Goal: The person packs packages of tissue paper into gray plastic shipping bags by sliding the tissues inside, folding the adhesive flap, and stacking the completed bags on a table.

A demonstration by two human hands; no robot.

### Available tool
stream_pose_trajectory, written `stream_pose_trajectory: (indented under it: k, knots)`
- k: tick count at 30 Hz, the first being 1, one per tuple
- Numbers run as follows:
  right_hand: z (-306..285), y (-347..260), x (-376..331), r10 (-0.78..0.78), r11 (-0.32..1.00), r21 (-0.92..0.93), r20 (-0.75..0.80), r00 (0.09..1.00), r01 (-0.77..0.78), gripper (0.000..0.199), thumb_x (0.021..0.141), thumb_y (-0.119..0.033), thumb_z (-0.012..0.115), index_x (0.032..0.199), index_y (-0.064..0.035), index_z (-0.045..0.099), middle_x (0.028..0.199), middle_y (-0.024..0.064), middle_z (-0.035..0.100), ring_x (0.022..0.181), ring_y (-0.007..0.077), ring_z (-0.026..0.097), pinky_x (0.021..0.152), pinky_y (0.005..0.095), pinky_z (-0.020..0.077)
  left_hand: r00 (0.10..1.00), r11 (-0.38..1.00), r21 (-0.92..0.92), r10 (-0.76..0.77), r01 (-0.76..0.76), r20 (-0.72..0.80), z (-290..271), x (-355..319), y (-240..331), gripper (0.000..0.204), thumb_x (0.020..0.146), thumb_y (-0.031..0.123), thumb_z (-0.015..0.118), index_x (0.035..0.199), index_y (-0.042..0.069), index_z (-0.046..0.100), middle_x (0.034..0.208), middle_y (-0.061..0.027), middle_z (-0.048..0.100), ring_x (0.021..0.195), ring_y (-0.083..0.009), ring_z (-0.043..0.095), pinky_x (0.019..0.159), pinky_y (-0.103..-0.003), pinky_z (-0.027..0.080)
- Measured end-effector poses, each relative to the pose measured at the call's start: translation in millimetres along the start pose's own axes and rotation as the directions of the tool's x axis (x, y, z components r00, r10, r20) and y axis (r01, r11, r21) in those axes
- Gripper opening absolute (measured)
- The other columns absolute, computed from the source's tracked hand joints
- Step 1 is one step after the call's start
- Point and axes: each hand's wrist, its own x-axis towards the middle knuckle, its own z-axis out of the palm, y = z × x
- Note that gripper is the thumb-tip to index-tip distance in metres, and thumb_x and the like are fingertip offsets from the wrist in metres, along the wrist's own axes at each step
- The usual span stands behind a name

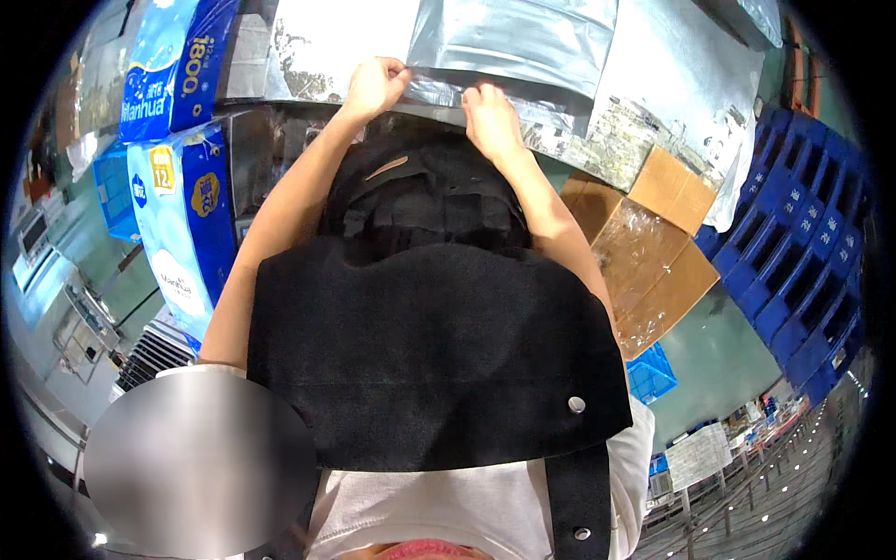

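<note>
A silver plastic bag (513, 42) lies flat on the table in front of me, its near edge toward my body. My left hand (377, 89) is closed in a pinch at the bag's near left corner. My right hand (492, 119) has its fingers curled down on the same near edge, farther right, and they look closed on the film. Between the two hands runs a strip of the silver edge. Whether the bag holds anything does not show.
The table has a worn, patterned cover (621, 140). Blue and white packages (177, 219) are stacked on the left. An open cardboard box (653, 266) with clear film stands at right, near blue plastic crates (793, 243). A black apron (429, 355) covers my front.
</note>
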Motion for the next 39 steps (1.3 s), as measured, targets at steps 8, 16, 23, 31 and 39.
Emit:
stream_pose_trajectory:
  k: [8,16,23,31,39]
  knots:
    - [-82,100,-215,0.355,0.93,-0.188,0.25,0.901,-0.314,0.036,0.073,-0.003,0.052,0.108,-0.0068,0.05,0.108,0.0129,0.051,0.101,0.0291,0.048,0.082,0.038,0.0408,0.993,0.98,-0.184,0.087,-0.071,0.079,-7,-8,-18,0.026,0.08,0.025,0.056,0.073,0.0,0.061,0.057,-0.0043,0.055,0.054,-0.0107,0.05,0.052,-0.027,0.041]
    - [-142,93,-150,0.355,0.934,-0.205,0.465,0.811,-0.291,0.02,0.072,-0.002,0.051,0.091,-0.0026,0.058,0.097,0.0142,0.059,0.087,0.0305,0.056,0.076,0.0373,0.0455,0.86,0.831,0.478,0.441,-0.284,-0.256,-39,0,-17,0.048,0.071,0.014,0.061,0.116,0.004,0.046,0.1,-0.0151,0.055,0.093,-0.0259,0.053,0.083,-0.034,0.041]
    - [-142,121,-10,-0.561,0.653,-0.455,0.246,0.791,0.605,0.024,0.074,-0.003,0.048,0.097,-0.0049,0.055,0.123,0.0141,0.045,0.116,0.0284,0.04,0.098,0.0353,0.0296,0.563,0.216,0.605,0.678,-0.767,0.472,-24,25,35,0.051,0.067,-0.004,0.049,0.117,0.005,0.046,0.132,-0.0137,0.034,0.123,-0.0288,0.031,0.101,-0.038,0.028]
    - [-195,160,56,0.065,0.987,-0.152,0.108,0.992,-0.048,0.012,0.065,-0.017,0.058,0.073,-0.0096,0.06,0.077,0.006,0.062,0.098,0.0258,0.052,0.086,0.0486,0.036,0.858,0.81,0.316,0.396,-0.495,0.327,-91,72,64,0.013,0.072,0.003,0.059,0.085,-0.001,0.058,0.078,-0.0165,0.06,0.074,-0.0295,0.059,0.067,-0.032,0.046]
    - [-119,143,159,0.73,0.567,0.652,-0.113,0.674,-0.504,0.016,0.078,-0.013,0.049,0.085,0.0006,0.055,0.084,0.0209,0.059,0.076,0.0355,0.059,0.068,0.0404,0.0463,0.991,0.995,-0.093,0.029,-0.041,-0.13,-47,175,30,0.036,0.081,0.017,0.042,0.112,-0.002,0.046,0.101,-0.0157,0.053,0.092,-0.025,0.053,0.08,-0.034,0.042]
